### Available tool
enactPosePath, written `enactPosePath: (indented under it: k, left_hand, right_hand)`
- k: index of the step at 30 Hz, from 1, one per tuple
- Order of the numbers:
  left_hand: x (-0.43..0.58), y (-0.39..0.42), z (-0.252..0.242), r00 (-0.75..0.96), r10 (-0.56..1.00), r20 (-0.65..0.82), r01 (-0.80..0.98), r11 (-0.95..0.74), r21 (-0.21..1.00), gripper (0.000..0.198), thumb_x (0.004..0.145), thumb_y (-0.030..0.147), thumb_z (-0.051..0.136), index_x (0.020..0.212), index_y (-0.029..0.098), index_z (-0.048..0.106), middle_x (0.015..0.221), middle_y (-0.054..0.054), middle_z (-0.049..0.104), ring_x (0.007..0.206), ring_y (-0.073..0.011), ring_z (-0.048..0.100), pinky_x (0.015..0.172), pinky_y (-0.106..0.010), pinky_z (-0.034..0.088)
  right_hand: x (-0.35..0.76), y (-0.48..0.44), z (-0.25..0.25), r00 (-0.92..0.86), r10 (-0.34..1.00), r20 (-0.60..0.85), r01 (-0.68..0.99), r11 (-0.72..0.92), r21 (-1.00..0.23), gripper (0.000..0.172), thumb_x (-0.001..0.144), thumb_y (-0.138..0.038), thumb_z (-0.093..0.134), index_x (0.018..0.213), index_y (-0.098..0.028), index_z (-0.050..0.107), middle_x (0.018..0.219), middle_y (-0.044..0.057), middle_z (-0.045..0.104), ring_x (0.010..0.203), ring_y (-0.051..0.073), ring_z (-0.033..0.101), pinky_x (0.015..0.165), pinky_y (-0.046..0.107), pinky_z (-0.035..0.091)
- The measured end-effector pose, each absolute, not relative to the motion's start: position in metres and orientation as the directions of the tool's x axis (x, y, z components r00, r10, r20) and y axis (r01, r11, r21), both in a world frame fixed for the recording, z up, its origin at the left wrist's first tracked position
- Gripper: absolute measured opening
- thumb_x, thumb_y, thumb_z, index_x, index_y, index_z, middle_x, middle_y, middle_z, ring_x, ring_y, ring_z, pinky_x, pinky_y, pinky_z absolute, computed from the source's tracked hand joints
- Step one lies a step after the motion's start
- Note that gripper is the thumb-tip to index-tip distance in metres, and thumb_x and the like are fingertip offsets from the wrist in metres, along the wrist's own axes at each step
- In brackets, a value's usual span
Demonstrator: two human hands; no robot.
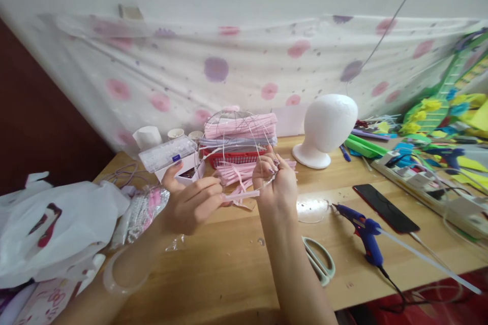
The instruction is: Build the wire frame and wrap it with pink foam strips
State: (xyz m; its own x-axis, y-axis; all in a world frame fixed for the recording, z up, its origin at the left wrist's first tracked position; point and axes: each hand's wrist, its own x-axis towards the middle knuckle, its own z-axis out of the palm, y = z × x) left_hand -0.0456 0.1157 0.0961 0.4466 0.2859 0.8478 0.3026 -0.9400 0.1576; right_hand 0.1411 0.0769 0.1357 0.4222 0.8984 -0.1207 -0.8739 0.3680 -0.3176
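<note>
My left hand [196,200] is closed, pinching a short pale pink strip [242,195] whose free end points toward my right wrist. My right hand [276,175] has its fingers wrapped round the lower edge of a dome-shaped wire frame [224,134]. The frame's thin ribs meet at a pink patch on top. Behind the hands, bundles of pink strips [240,126] lie over a red basket [244,156]. More pink strips [231,172] rest on the table just behind my fingers.
A white foam head [331,124] stands behind and right. Scissors [320,261], a blue glue gun [362,231] with its cord, a phone [386,208] and a power strip [419,188] lie rightward. A plastic bag [64,223] and a clear organizer box [168,153] are leftward.
</note>
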Motion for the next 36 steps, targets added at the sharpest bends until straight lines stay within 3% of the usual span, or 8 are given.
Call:
enactPosePath:
  k: [3,10,13,15,20,26,31,36]
  left_hand:
    - [-0.043,0.115,0.103,0.458,0.151,0.876,0.286,-0.958,0.016,0.012,0.091,0.015,0.058,0.084,0.025,0.058,0.077,0.004,0.076,0.067,-0.0159,0.071,0.114,-0.061,0.028]
    - [-0.044,0.119,0.095,0.256,0.455,0.853,0.259,-0.882,0.393,0.013,0.096,0.019,0.055,0.106,0.025,0.05,0.062,0.01,0.058,0.058,-0.0128,0.064,0.107,-0.051,0.045]
    - [-0.046,0.114,0.093,0.252,0.606,0.755,0.194,-0.796,0.574,0.005,0.098,0.023,0.053,0.103,0.024,0.051,0.062,0.007,0.056,0.057,-0.0117,0.06,0.072,-0.03,0.055]
    - [-0.047,0.11,0.092,0.247,0.684,0.686,0.15,-0.727,0.67,0.004,0.099,0.027,0.054,0.101,0.024,0.052,0.063,0.006,0.054,0.051,-0.0102,0.052,0.05,-0.021,0.043]
    - [-0.048,0.109,0.087,0.282,0.765,0.579,0.158,-0.632,0.758,0.006,0.097,0.027,0.056,0.094,0.022,0.054,0.06,0.007,0.051,0.048,-0.0087,0.047,0.045,-0.018,0.037]
    - [-0.048,0.108,0.074,0.308,0.788,0.533,0.117,-0.587,0.801,0.004,0.097,0.025,0.056,0.097,0.022,0.054,0.065,0.006,0.057,0.053,-0.0085,0.053,0.05,-0.017,0.044]
    - [-0.05,0.1,0.069,0.302,0.804,0.512,0.062,-0.552,0.831,0.005,0.097,0.025,0.059,0.096,0.023,0.055,0.067,0.006,0.058,0.055,-0.007,0.055,0.053,-0.015,0.046]
    - [-0.052,0.09,0.066,0.295,0.829,0.475,0.01,-0.499,0.866,0.003,0.099,0.026,0.058,0.098,0.026,0.056,0.066,0.008,0.057,0.055,-0.0053,0.056,0.055,-0.013,0.047]
  right_hand:
    - [0.14,0.075,0.13,0.411,0.9,-0.149,-0.873,0.341,-0.348,0.029,0.099,-0.01,0.04,0.073,-0.018,0.05,0.056,-0.008,0.048,0.044,0.002,0.049,0.043,0.009,0.041]
    - [0.15,0.055,0.109,0.314,0.937,-0.155,-0.861,0.212,-0.463,0.013,0.082,-0.008,0.068,0.078,-0.018,0.06,0.074,-0.001,0.067,0.062,0.009,0.067,0.05,0.015,0.054]
    - [0.159,0.033,0.099,0.23,0.957,-0.178,-0.804,0.084,-0.589,0.01,0.079,-0.012,0.072,0.083,-0.018,0.065,0.077,0.002,0.068,0.065,0.012,0.068,0.05,0.018,0.054]
    - [0.162,0.016,0.091,0.204,0.968,-0.146,-0.704,0.041,-0.709,0.011,0.079,-0.02,0.075,0.084,-0.017,0.066,0.076,0.003,0.068,0.06,0.013,0.065,0.044,0.019,0.049]
    - [0.157,-0.003,0.071,0.4,0.902,0.163,-0.057,0.202,-0.978,0.017,0.086,-0.037,0.072,0.091,-0.021,0.067,0.081,0.002,0.067,0.067,0.014,0.061,0.062,0.026,0.051]
    - [0.145,0.027,0.054,0.39,0.711,0.585,0.647,0.24,-0.724,0.035,0.089,-0.035,0.067,0.123,-0.026,0.06,0.121,0.012,0.062,0.114,0.028,0.055,0.098,0.05,0.042]
    - [0.147,0.035,0.052,0.326,0.759,0.564,0.546,0.336,-0.768,0.041,0.092,-0.031,0.064,0.133,-0.029,0.056,0.107,0.007,0.068,0.104,0.025,0.061,0.094,0.046,0.044]
    - [0.141,0.026,0.053,0.301,0.826,0.477,0.34,0.375,-0.863,0.014,0.096,-0.024,0.059,0.107,-0.027,0.067,0.079,-0.001,0.064,0.067,0.015,0.057,0.064,0.028,0.045]
